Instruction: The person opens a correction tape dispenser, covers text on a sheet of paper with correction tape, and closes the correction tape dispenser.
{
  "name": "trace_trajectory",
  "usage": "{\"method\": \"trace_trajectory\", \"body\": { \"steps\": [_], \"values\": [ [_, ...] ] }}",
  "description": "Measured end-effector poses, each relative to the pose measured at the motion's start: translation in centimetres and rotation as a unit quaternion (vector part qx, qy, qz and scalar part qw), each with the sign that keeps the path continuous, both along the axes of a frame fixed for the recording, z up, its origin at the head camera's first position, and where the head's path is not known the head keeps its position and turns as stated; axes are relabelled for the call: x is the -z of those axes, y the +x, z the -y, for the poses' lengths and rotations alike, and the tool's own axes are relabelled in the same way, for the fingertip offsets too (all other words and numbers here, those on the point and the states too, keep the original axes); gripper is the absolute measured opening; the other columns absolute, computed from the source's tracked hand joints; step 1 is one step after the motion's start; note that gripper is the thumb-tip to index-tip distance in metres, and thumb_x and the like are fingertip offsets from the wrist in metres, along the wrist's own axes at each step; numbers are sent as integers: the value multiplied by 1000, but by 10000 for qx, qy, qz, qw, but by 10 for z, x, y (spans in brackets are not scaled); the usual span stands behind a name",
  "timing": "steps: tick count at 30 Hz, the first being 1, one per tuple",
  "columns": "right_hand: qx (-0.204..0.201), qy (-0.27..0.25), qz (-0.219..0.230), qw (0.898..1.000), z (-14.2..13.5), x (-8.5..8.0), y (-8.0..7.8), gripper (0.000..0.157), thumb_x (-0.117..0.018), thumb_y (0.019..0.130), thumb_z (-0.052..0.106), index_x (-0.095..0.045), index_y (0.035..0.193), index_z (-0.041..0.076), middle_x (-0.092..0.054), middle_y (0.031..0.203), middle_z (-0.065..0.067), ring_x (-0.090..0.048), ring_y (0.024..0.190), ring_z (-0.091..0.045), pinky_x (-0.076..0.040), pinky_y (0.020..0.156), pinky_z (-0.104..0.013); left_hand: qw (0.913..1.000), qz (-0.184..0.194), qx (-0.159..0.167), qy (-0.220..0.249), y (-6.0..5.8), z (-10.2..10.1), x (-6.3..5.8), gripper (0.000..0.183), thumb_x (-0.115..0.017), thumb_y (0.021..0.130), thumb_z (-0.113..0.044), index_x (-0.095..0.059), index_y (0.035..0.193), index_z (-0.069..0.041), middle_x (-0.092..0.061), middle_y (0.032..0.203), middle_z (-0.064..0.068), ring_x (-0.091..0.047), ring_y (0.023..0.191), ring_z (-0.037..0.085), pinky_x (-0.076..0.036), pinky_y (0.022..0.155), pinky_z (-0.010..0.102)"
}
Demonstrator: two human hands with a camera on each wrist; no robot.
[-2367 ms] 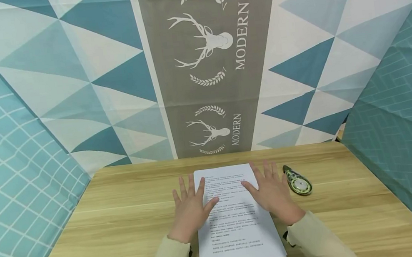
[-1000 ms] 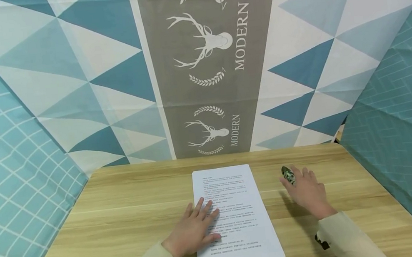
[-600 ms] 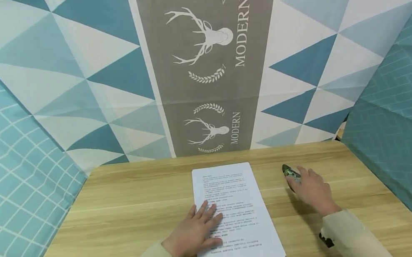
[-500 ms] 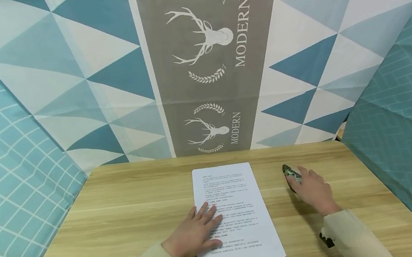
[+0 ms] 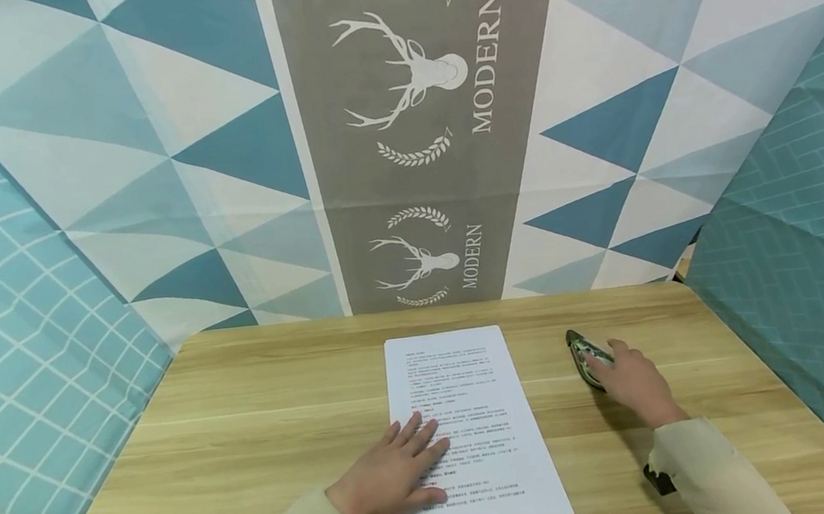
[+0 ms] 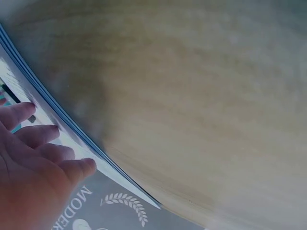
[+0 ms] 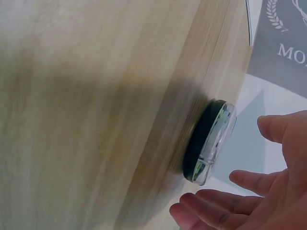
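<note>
A stack of printed paper (image 5: 469, 406) lies on the wooden table in front of me. My left hand (image 5: 389, 473) is over its lower left part with the fingers spread; the left wrist view shows that hand (image 6: 33, 167) beside the stack's layered edge (image 6: 62, 115). To the right of the stack lies what looks like a correction tape (image 5: 582, 356), with a dark case and a clear cover. My right hand (image 5: 636, 384) reaches over its near end and partly hides it. In the right wrist view, a gap separates the hand's (image 7: 259, 191) parted fingers from the correction tape (image 7: 211, 143).
The wooden table (image 5: 270, 414) runs back to a patterned cloth (image 5: 405, 124) with deer heads and triangles. Tiled-pattern cloths stand at the left (image 5: 31, 289) and right (image 5: 796, 250).
Over the earlier frames, my right hand has left the paper for the correction tape, then shifted slightly down and right. My left hand has slid down the stack toward its near left side.
</note>
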State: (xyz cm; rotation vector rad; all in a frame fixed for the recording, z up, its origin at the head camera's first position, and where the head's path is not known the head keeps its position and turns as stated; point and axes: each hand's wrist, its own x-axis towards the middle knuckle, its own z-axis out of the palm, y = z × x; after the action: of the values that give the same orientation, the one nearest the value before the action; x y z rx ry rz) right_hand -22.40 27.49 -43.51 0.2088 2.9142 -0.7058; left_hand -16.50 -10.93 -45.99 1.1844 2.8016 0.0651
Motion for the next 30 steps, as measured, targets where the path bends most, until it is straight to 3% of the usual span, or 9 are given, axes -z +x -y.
{"method": "trace_trajectory", "body": {
  "steps": [11,16,21,30],
  "values": [
    [83,-23,98,9999,-7,5,-5,78,-39,96,46,-25,136,-19,-39,126,-44,-46,110,-54,-44,86,-58,9997,237,-25,-84,1,-3,-3,70,-32,91,-65,-36,145,-20,-32,152,9,-30,140,32,-32,110,51],
    [72,-29,1,10000,-10,8,-6,75,-44,95,43,-31,130,-22,-46,116,-43,-54,94,-43,-47,73,-47,9995,294,-40,-108,1,-3,-3,70,-32,91,-65,-36,145,-21,-31,152,9,-29,140,32,-32,110,51],
    [92,-86,-38,9999,-14,10,-7,70,-46,94,41,-40,122,-23,-49,104,-37,-51,82,-34,-44,63,-37,9995,294,-25,-117,0,-3,-1,70,-32,91,-65,-35,145,-21,-31,152,9,-29,140,32,-31,110,51],
    [216,-189,40,9996,-14,10,-12,59,-48,93,40,-52,102,-18,-55,84,-23,-50,68,-25,-40,52,-29,9996,176,89,-192,0,-1,-2,70,-29,92,-64,-34,146,-20,-29,153,10,-28,141,32,-32,110,50]
  ]
}}
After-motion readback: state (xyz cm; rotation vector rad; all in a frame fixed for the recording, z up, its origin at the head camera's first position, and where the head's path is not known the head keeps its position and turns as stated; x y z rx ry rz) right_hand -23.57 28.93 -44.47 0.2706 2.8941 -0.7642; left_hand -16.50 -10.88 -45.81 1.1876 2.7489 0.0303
